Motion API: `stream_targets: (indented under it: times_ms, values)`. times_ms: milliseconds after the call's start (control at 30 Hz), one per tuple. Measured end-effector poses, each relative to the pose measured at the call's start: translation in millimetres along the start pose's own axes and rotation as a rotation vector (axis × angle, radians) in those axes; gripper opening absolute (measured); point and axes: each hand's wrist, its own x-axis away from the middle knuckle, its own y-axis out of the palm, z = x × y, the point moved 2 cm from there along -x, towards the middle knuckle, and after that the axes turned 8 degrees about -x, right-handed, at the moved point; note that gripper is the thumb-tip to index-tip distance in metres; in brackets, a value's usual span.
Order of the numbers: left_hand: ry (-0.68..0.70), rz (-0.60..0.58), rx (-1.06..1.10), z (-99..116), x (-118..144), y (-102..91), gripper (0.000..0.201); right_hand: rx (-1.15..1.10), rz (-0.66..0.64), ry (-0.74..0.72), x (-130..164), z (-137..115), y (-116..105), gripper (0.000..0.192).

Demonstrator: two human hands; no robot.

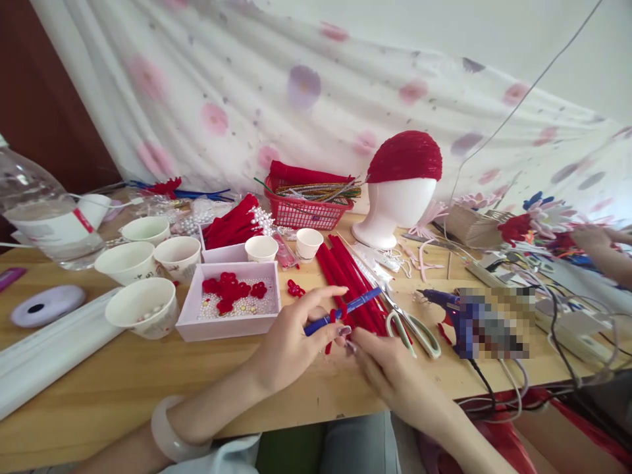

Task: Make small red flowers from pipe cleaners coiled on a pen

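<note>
Just below the middle of the frame, the left hand [289, 345] grips a blue pen [343, 311], its fingers closed round the lower end of the barrel while the rest slants up to the right. A red pipe cleaner [336, 317] is wound round the pen beside those fingers. The right hand [390, 372] comes in from the lower right; its fingers are drawn narrow, the tips meeting the left hand's at the red strand, though whether they pinch it cannot be told. Both hands rest over the wooden counter [148, 375]. Behind the pen lies a bundle of red pipe cleaners [345, 276], with scissors [412, 326] just to its right. Left of centre sits a pink box [230, 299] with red flowers on beads, and paper cups [143, 306] stand further left. A white foam head [399, 194] in a red cap stands in the upper middle, beside a red basket [306, 207].
</note>
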Motion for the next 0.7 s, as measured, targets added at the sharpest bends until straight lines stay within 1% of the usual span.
stream_targets:
  times_ms: [67, 167, 267, 367, 467, 567, 633, 700]
  values:
    - [0.03, 0.001, -0.081, -0.1, -0.2, 1.4, 0.017, 0.113, -0.028, -0.046, 9.3, -11.3, 1.7, 0.024]
    - [0.045, -0.029, -0.137, 0.9, 1.3, 2.3, 0.01, 0.269, -0.036, -0.097, 15.7, -22.3, -8.2, 0.027]
    - [0.046, -0.068, -0.208, 1.4, 3.4, 2.4, 0.011, 0.357, 0.012, -0.166, 16.3, -27.8, -22.1, 0.031]
    - [0.008, -0.132, -0.227, 0.7, 4.5, 3.8, 0.013, 0.363, 0.071, -0.218, 16.9, -30.8, -30.9, 0.027]
    - [-0.025, -0.196, -0.2, 0.5, 4.4, 5.5, 0.012, 0.322, 0.1, -0.226, 15.0, -31.4, -37.0, 0.023]
    - [-0.043, -0.269, -0.171, -1.5, 4.2, 6.4, 0.014, 0.224, 0.105, -0.227, 3.1, -28.7, -47.6, 0.023]
    - [-0.042, -0.326, -0.17, -4.3, 4.2, 6.3, 0.016, 0.064, 0.042, -0.223, -11.2, -23.8, -55.5, 0.022]
    - [-0.04, -0.389, -0.128, -5.7, 3.9, 5.4, 0.014, -0.165, -0.107, -0.167, -27.3, -15.6, -59.7, 0.024]
